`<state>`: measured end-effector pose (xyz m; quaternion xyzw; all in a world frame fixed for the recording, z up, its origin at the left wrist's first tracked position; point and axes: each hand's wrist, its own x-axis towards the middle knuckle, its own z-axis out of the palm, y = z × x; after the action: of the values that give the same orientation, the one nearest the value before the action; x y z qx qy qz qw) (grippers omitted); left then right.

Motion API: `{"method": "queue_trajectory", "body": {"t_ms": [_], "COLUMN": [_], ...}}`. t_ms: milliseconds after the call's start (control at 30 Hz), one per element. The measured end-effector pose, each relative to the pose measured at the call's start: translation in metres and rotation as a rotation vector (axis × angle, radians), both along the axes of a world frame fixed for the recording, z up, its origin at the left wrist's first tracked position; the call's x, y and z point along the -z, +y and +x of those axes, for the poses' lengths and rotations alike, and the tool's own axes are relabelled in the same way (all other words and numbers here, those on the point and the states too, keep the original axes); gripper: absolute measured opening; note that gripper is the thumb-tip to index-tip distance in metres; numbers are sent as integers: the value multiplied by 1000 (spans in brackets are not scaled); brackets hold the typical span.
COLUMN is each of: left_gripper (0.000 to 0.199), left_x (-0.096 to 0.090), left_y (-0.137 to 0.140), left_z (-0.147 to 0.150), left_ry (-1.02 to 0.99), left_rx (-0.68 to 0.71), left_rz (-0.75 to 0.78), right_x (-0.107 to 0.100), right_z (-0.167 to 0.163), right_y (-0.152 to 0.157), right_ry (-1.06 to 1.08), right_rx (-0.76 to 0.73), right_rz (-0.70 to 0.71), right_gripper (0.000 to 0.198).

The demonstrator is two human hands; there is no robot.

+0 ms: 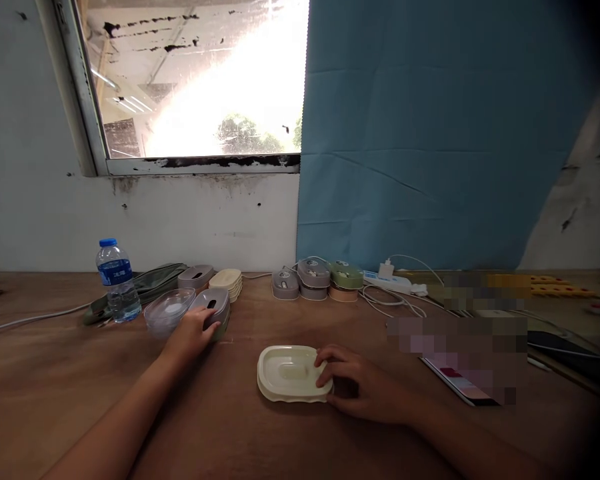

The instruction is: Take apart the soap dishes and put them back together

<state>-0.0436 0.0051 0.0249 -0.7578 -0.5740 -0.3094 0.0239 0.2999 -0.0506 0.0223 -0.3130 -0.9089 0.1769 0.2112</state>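
A water bottle (117, 280) stands far left on the wooden table (55, 387). Beside a clear lid (167, 311), the left hand (193, 333) curls its fingers around a grey box (214, 308), seemingly picking it up; lifting needs a firmer wrap. The right hand (363, 383) rests spread fingertips on a cream lid (291, 373), steadying it. More boxes (320, 279) line the wall.

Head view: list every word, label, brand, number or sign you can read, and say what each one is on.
None can be read.
Water bottle: blue label with pale marks, too blurred to read.
Phone screen: coloured blocks only, too small to read, partly pixelated.
Cream lid under the right hand: no print visible.
Grey box under the left hand: no print visible.
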Motion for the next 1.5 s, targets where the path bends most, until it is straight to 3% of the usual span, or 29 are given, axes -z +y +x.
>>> {"method": "queue_trajectory", "body": {"t_ms": [100,200,333,433,633,867,933,1000,1167,1233,1300,1400,1500], "left_gripper": [32,31,29,30,28,27,28,28,21,23,24,24,23], "left_x": [-7,-14,-16,-12,-1,1,-3,-9,-19,-19,-17,-12,-9], "left_y": [-10,-24,-40,-45,-41,-42,-42,-37,-12,-4,0,2,4], "left_z": [11,29,51,60,62,65,62,50,-6,-27,-41,-48,-46], "left_ry": [-67,-116,-90,-113,-100,-78,-38,-19,19,102,172,194,211], "left_rx": [67,289,697,872,942,927,876,706,10,-279,-479,-549,-504], "left_rz": [131,171,8,-112,-257,-256,-238,-159,330,415,367,209,189], "right_x": [0,-1,-5,-6,2,3,2,1,-2,-3,-3,-3,-2], "right_z": [0,0,0,0,-1,-4,-4,-3,-5,-5,-5,-5,-5], "right_y": [0,0,-4,-5,0,1,1,0,-3,-4,-4,-4,-3], "right_ry": [30,81,128,90,-5,14,14,9,4,4,8,14,18], "right_rx": [31,61,115,79,12,34,33,42,73,76,74,68,67], "right_rz": [17,89,187,168,-8,-164,-167,-171,-201,-210,-210,-205,-196], "right_gripper": [34,50,58,62,47,42,41,41,40,40,40,40,40]}}
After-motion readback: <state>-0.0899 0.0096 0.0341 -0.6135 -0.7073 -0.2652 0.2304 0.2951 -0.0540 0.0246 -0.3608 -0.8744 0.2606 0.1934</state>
